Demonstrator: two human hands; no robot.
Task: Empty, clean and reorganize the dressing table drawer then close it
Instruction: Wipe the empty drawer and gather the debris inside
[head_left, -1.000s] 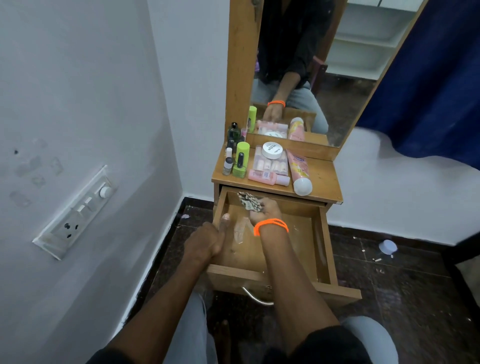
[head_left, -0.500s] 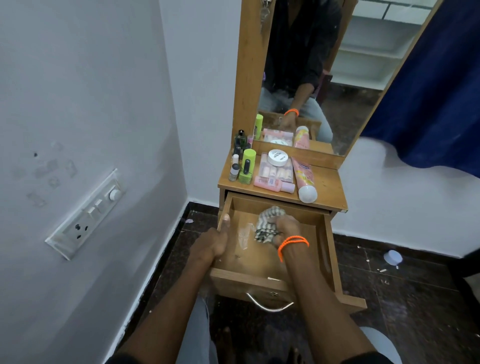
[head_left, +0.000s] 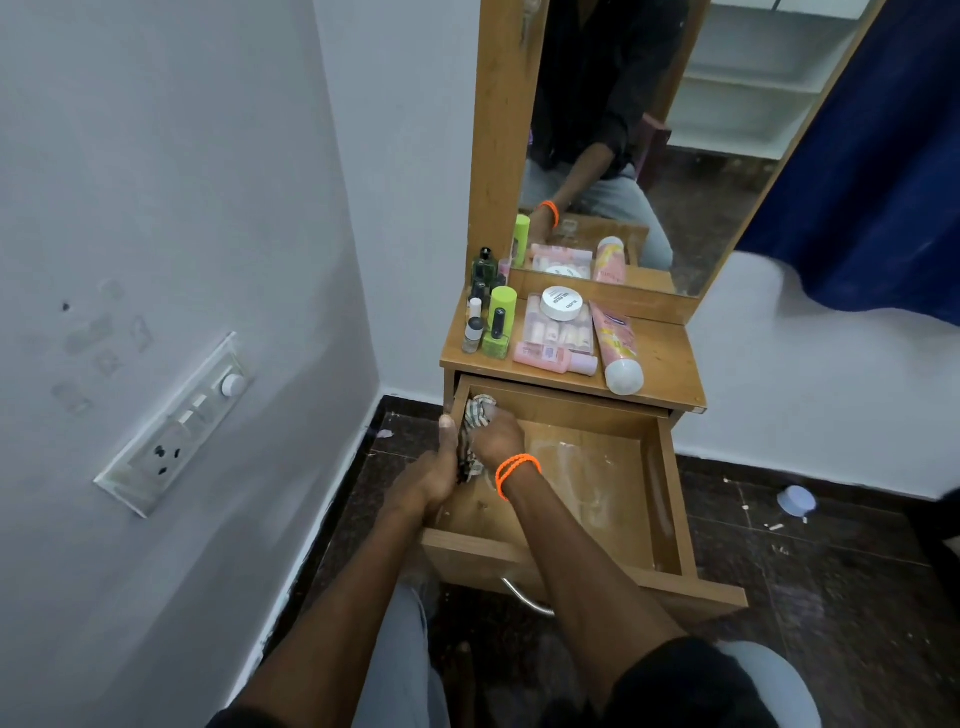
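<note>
Bedroom: mirrored dressing table (head_left: 670, 358), cosmetics (head_left: 558, 332)

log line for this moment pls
stage: wiping drawer | right hand: grips cloth, back-left corner | left hand: holds drawer's left wall

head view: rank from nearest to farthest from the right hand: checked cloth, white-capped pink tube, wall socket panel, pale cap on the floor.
1. checked cloth: gripped in the right hand, at the drawer's back left corner.
2. white-capped pink tube: lying on the tabletop, behind and right of the hand.
3-4. wall socket panel, far left, and pale cap, far right on the floor: too close to call.
</note>
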